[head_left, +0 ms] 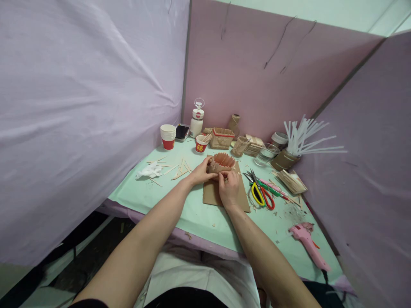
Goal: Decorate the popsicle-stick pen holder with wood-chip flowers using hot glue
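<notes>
Currently, both hands are at a brown round pot (224, 160) with a jagged rim, straight ahead at twelve o'clock of the seated person. It sits over the far end of a cardboard sheet (213, 196) on the green worktop (189, 216); the hands hide whether its base touches the card. Taking the pot as the centre of the dial, the left hand (201, 172) grips its wall at nine, fingers wrapped on the outside with the thumb along the near side. The right hand (229, 188) is at six, its fingers bunched close against the near wall; I cannot tell whether they pinch anything.

Around this centre, thin wooden strips (183, 168) and a crumpled tissue (150, 170) lie towards nine, the tissue farther out. Stacked paper cups (168, 143) stand at ten, a white bottle (196, 127) at eleven, and a box with a red rim (221, 140) at twelve. A clear bowl (263, 156) is between two and three. Scissors with yellow and red handles (268, 199) lie at four, and farther out, between four and five, rests a pink glue gun (310, 246).
</notes>
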A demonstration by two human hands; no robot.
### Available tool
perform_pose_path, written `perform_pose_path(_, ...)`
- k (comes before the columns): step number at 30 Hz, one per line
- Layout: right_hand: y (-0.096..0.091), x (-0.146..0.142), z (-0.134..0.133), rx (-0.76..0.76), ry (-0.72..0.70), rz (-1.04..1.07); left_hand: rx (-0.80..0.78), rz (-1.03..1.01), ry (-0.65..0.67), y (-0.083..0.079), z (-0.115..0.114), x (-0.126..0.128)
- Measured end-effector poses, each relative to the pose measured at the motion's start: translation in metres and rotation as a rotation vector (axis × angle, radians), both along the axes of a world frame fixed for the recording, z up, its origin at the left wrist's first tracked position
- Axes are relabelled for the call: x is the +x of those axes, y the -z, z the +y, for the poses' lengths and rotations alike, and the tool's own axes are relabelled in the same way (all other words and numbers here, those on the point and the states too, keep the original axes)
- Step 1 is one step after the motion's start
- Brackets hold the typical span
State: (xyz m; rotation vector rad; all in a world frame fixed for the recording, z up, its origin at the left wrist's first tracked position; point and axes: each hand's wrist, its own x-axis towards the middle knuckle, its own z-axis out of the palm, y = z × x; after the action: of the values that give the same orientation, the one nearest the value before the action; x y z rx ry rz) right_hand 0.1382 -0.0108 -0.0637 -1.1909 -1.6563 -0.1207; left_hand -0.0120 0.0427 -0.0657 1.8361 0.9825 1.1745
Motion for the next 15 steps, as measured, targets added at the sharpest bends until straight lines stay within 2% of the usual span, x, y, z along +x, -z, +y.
perform_pose_path(15,0.0004,0.0034,-0.0009,-0.005,0.013,-0.003,-0.001,-0.013,-0.007,-0.001,-0.0004,0.0023)
